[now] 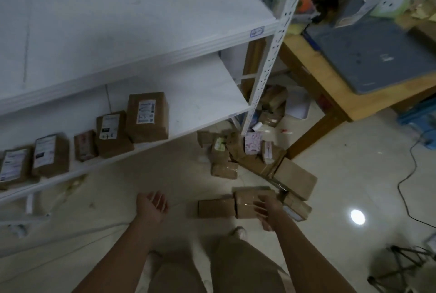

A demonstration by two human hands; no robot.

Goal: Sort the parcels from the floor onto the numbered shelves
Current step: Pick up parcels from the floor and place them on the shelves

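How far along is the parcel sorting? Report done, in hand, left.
Done: five parcels stand on the lower shelf. In hand: the right hand reaches a floor parcel, grip unclear; the left hand is empty. Left: the pile on the floor by the shelf post.

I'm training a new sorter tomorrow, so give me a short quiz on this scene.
1. True or false: the left hand holds a parcel.
2. How many parcels stand in view on the lower shelf?
3. The right hand reaches at: A) a floor parcel, B) the upper shelf, C) the wooden table.
Key: 1 false, it is empty. 2 five. 3 A.
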